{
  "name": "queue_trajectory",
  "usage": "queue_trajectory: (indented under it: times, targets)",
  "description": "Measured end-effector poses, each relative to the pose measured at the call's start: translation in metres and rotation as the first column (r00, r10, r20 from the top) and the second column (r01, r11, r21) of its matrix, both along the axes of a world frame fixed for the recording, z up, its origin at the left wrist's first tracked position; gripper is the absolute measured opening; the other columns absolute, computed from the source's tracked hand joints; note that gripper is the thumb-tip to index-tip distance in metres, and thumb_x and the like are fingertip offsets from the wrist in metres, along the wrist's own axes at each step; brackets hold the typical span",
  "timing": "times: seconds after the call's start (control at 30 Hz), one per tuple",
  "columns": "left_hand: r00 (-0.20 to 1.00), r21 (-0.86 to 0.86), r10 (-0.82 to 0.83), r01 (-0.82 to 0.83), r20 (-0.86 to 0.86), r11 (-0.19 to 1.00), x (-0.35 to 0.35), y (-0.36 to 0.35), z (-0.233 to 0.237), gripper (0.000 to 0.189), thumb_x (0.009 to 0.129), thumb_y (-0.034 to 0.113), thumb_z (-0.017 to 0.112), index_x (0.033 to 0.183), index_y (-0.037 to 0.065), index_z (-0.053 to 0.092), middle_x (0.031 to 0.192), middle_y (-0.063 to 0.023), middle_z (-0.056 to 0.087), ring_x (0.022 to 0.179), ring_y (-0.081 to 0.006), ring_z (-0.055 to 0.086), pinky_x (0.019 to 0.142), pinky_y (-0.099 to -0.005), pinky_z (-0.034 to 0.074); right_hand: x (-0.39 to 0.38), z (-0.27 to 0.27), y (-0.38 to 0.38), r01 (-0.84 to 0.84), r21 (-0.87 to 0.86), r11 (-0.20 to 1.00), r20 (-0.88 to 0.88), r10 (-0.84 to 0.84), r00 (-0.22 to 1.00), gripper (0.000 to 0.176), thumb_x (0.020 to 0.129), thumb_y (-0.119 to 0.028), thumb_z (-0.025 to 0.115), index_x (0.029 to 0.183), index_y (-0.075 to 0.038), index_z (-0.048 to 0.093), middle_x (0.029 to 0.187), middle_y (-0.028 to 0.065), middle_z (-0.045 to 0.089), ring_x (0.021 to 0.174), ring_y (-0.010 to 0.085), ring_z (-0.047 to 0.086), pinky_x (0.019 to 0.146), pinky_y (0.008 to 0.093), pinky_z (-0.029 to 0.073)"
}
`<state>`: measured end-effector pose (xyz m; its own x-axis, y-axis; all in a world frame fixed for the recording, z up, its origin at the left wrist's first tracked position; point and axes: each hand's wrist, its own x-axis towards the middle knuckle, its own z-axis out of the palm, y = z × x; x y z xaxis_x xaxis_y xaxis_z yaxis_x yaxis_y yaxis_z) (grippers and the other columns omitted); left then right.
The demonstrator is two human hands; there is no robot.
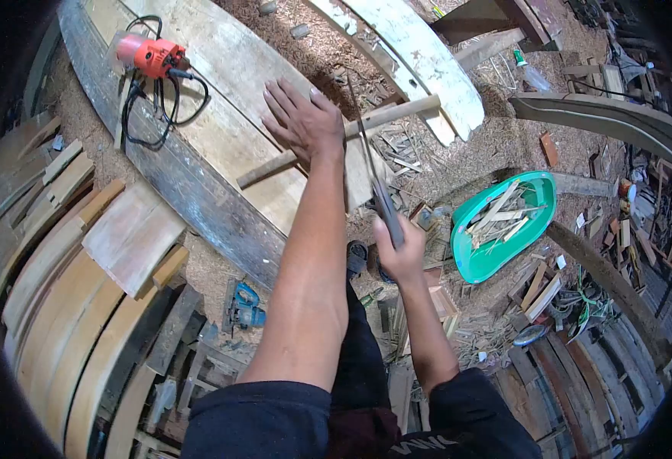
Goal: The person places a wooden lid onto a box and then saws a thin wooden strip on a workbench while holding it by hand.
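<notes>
My left hand [302, 122] lies flat, fingers spread, on a long wooden stick [394, 113] that rests across a wide curved plank [221, 115]. My right hand [399, 252] grips the dark handle of a long thin blade [368, 145]. The blade points up and away, and its tip reaches the stick just right of my left hand. My legs in dark trousers fill the bottom of the view.
An orange power router [149, 55] with a black coiled cord sits on the plank at upper left. A green tub [483, 264] of wood offcuts stands right of my right hand. Curved boards are stacked at left [61, 306]. A blue power tool [246, 306] lies on the sawdust floor.
</notes>
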<state>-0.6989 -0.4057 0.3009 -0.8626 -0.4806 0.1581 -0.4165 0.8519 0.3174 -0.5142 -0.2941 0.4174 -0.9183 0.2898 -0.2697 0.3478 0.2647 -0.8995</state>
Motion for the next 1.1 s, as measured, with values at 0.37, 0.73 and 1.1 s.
queue_trajectory:
  times: [0.37,0.73,1.1]
  targets:
    - [0.991,0.000,0.007,-0.007,0.135,1.000,0.001,0.003,0.011,0.064,0.096,0.034,0.042,0.152,0.005,0.029,0.162,-0.0134,0.022,0.150,-0.0276,0.018,0.119,-0.0550,0.010,-0.024,0.030,0.005,-0.070,0.175,0.982,0.204,0.034,0.978,0.031,0.090,-0.021,0.069,0.069,-0.001,0.059,0.049,0.0099,0.048,0.042,0.0164,0.049,0.045,0.0337,0.040]
    - [0.983,-0.006,-0.010,0.012,0.185,1.000,0.008,0.001,0.017,0.067,0.094,0.033,0.042,0.152,0.002,0.028,0.162,-0.0152,0.020,0.150,-0.0296,0.017,0.118,-0.0547,0.010,-0.062,0.018,-0.016,-0.067,0.194,0.979,0.235,0.020,0.972,0.032,0.094,-0.024,0.066,0.075,0.001,0.062,0.052,0.0031,0.043,0.049,0.0095,0.038,0.046,0.0318,0.033]
    - [0.983,0.020,-0.007,0.003,0.181,1.000,-0.011,0.000,0.016,0.068,0.093,0.033,0.044,0.151,0.002,0.029,0.162,-0.0165,0.019,0.151,-0.0302,0.016,0.119,-0.0560,0.006,-0.109,-0.038,-0.020,0.055,0.032,0.998,-0.042,-0.054,0.998,0.033,0.094,-0.025,0.064,0.072,-0.001,0.058,0.052,0.0003,0.041,0.049,0.0077,0.037,0.045,0.0297,0.032]
